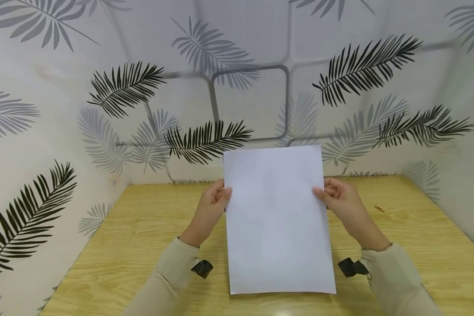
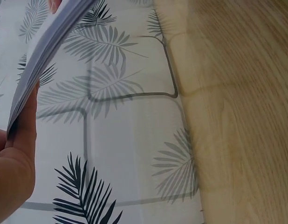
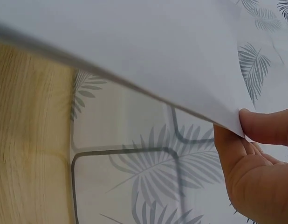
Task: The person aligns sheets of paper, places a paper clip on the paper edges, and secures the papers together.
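A stack of white paper (image 1: pixel 276 224) is held up in front of me, its blank face towards the head camera. My left hand (image 1: pixel 209 208) pinches its left edge, thumb on the near face and fingers behind. On the opposite edge, my right hand (image 1: pixel 345 208) pinches it the same way. Several layered sheet edges of the paper (image 2: pixel 46 51) show in the left wrist view. In the right wrist view, the thumb of the right hand (image 3: pixel 260 163) presses near a corner of the paper (image 3: pixel 158 51).
Below lies a wood-grain table (image 1: pixel 150 219). An orange paper clip (image 1: pixel 379 209) rests on it, right of the right hand. Pale leaf-patterned walls (image 1: pixel 241 105) stand behind and at both sides. Black wrist cameras sit at both sleeves.
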Demonstrator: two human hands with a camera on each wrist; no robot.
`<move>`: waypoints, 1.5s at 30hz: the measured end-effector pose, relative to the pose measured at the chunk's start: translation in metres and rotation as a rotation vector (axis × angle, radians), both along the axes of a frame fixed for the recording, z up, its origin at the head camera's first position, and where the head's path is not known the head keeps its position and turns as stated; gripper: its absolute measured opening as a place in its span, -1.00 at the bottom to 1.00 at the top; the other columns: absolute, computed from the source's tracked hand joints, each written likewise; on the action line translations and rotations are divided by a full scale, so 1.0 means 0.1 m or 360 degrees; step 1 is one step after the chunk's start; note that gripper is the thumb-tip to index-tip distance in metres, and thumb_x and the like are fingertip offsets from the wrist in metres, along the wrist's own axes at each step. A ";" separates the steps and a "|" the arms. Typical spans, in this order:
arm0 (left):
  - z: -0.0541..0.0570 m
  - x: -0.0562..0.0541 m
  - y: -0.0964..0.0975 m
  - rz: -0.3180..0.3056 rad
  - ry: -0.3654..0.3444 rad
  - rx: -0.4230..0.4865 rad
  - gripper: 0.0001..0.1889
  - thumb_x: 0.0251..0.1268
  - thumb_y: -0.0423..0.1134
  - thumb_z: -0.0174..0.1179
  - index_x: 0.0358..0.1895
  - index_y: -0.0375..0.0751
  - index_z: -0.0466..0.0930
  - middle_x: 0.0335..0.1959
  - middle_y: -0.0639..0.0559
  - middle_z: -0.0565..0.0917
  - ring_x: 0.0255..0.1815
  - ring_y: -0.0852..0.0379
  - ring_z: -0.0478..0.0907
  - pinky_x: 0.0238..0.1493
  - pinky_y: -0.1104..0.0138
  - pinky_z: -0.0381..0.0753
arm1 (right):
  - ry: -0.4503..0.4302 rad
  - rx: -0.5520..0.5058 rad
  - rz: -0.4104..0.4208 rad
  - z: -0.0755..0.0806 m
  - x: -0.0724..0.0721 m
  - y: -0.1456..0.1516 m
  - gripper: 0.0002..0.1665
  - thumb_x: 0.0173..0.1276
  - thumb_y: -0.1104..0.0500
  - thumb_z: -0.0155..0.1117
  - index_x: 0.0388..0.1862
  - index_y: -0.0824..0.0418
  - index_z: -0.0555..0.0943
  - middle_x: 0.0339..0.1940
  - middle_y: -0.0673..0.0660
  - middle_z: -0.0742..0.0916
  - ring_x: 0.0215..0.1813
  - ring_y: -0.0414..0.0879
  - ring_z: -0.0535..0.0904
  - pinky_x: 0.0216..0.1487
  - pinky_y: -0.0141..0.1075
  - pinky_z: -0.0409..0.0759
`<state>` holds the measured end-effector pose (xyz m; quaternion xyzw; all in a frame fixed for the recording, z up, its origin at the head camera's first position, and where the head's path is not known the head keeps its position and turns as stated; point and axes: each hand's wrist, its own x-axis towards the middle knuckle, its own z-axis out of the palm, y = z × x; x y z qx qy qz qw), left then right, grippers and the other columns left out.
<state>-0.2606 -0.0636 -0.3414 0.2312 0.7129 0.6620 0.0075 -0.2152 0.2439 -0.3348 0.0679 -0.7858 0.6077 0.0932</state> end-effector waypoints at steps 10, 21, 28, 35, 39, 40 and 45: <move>-0.13 -0.06 0.02 0.0003 -0.0136 0.0092 -0.66 0.53 -0.36 -0.10 0.27 -0.37 0.41 -0.07 -0.30 0.62 -0.18 0.13 0.61 -0.21 0.32 0.60 | -0.0021 -0.0087 0.0041 -0.15 -0.05 0.01 -0.55 0.44 0.24 0.17 0.13 0.58 0.40 -0.32 -0.16 0.74 -0.27 -0.33 0.62 -0.23 -0.41 0.60; -0.17 -0.09 0.06 0.0179 -0.0110 0.0055 -0.68 0.51 -0.30 -0.02 0.15 -0.41 0.52 -0.24 -0.13 0.67 -0.32 0.23 0.58 -0.24 0.28 0.57 | -0.0032 -0.0048 0.0040 -0.19 -0.07 0.03 -0.58 0.45 0.23 0.16 0.09 0.57 0.42 -0.32 -0.13 0.75 -0.26 -0.34 0.61 -0.21 -0.43 0.59; -0.20 -0.08 0.09 0.0220 -0.0063 0.0069 -0.71 0.50 -0.30 0.00 0.09 -0.40 0.57 -0.29 -0.11 0.66 -0.38 0.23 0.53 -0.35 0.40 0.50 | -0.0048 0.0102 0.0036 -0.21 -0.09 0.08 -0.63 0.46 0.22 0.15 0.03 0.54 0.46 -0.21 0.22 0.75 -0.25 -0.34 0.62 -0.21 -0.41 0.60; -0.24 -0.07 0.11 0.0263 -0.0062 0.0071 -0.70 0.50 -0.28 0.01 0.09 -0.42 0.56 -0.29 -0.10 0.64 -0.37 0.23 0.51 -0.35 0.43 0.49 | -0.0134 0.0219 0.0116 -0.21 -0.12 0.15 -0.61 0.47 0.17 0.14 0.03 0.51 0.45 -0.16 0.27 0.73 -0.24 -0.31 0.62 -0.20 -0.36 0.62; -0.24 -0.07 0.13 0.0293 -0.0056 0.0055 -0.71 0.49 -0.29 0.02 0.07 -0.41 0.57 -0.34 -0.07 0.62 -0.45 0.25 0.45 -0.43 0.44 0.43 | -0.0174 0.0218 0.0190 -0.21 -0.13 0.21 -0.56 0.48 0.18 0.13 0.12 0.53 0.41 -0.13 0.28 0.71 -0.24 -0.26 0.64 -0.16 -0.30 0.63; -0.24 -0.06 0.13 0.0301 -0.0048 0.0052 -0.72 0.49 -0.29 0.02 0.06 -0.42 0.57 -0.36 -0.07 0.62 -0.48 0.25 0.42 -0.45 0.44 0.41 | -0.0177 0.0218 0.0205 -0.21 -0.14 0.23 -0.55 0.48 0.18 0.13 0.13 0.53 0.40 -0.12 0.28 0.71 -0.24 -0.24 0.65 -0.15 -0.29 0.63; -0.24 -0.07 0.14 0.0338 -0.0043 0.0039 -0.71 0.49 -0.31 0.02 0.04 -0.49 0.56 -0.32 -0.10 0.63 -0.44 0.28 0.44 -0.43 0.47 0.43 | -0.0152 0.0179 0.0284 -0.21 -0.14 0.32 -0.56 0.48 0.20 0.12 0.13 0.56 0.39 -0.20 0.22 0.71 -0.25 -0.17 0.66 -0.15 -0.27 0.63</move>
